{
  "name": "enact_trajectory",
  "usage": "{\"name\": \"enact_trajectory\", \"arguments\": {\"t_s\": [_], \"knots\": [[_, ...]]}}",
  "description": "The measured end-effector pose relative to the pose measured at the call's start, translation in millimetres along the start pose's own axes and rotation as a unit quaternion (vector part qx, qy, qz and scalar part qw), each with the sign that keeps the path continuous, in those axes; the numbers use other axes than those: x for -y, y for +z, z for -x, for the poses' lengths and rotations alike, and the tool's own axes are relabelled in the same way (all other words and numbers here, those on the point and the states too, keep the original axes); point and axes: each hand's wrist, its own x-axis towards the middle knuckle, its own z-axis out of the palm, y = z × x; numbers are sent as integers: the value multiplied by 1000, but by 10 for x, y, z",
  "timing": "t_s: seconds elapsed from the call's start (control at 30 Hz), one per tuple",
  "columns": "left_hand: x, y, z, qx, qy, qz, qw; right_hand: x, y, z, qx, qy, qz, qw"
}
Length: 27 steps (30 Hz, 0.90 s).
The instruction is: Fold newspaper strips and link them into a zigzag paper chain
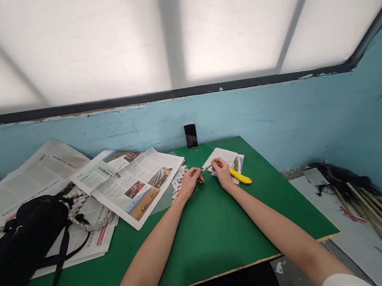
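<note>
My left hand (191,180) and my right hand (222,171) are close together above the green table, fingers pinched. Stretched between their fingertips is a thin, narrow greyish strip (207,168), perhaps paper; its ends are hidden in the fingers. Just beside my right hand lies a yellow-handled tool (241,176), its other end hidden behind the hand. Under and behind that hand are cut pieces of newspaper (226,155). Several small folded whitish pieces (178,184) lie to the left of my left hand, partly covered by it.
Newspaper sheets (140,182) spread over the left of the green table (217,238). A black bag (30,234) with straps rests there beside a folded-piece chain (85,220). A phone (190,136) leans against the blue wall. Bundled sticks (379,207) lie at lower right.
</note>
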Motion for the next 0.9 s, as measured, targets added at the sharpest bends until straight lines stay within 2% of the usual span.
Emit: {"name": "enact_trajectory", "arguments": {"t_s": [0.13, 0.3, 0.63, 0.9], "knots": [[-21, 2, 14, 22, 11, -10, 1000, 6, 45, -2, -2, 35, -60, 998], [-8, 3, 15, 28, -1, 0, 1000, 32, 116, 41, 73, 82, -124, 986], [9, 36, 9, 51, 6, -28, 998, 29, 126, 142, 157, 65, -30, 985], [45, 28, 17, 58, 19, -65, 996, 79, 141, 164, 158, 57, -20, 986]]}}
